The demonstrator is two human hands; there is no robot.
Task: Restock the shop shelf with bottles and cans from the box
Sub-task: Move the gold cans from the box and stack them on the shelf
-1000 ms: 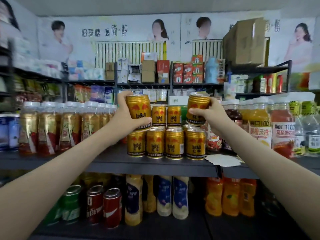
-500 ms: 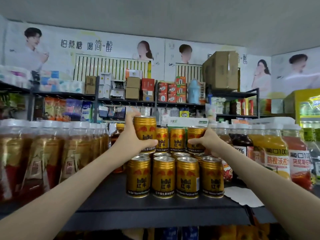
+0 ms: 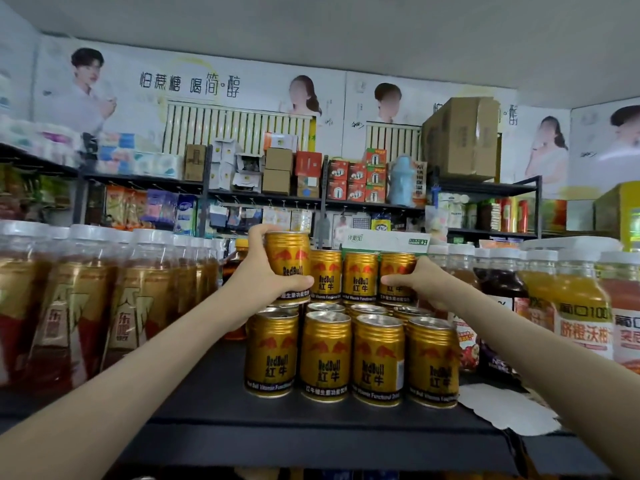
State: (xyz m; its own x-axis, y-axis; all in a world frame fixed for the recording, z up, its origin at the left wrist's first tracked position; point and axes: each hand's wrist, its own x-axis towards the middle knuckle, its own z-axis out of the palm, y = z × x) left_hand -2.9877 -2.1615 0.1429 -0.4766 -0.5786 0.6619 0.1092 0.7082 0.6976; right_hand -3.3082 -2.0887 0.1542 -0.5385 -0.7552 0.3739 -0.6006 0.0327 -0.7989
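Note:
My left hand grips a gold Red Bull can at the left end of the upper layer of cans. At the right end of that layer my right hand grips another gold can. Two more stacked cans stand between them. Below, a front row of several gold cans stands on the dark shelf, with more rows behind. The box is not in view.
Tall brown-and-red drink bottles with white caps crowd the shelf to the left. Orange and red juice bottles stand to the right. A white paper scrap lies on the shelf at right. Further shelves with boxes stand behind.
Both hands have lowered their cans onto the top layer of the stack. The camera has moved closer and tilted up, so the lower shelf has left the view.

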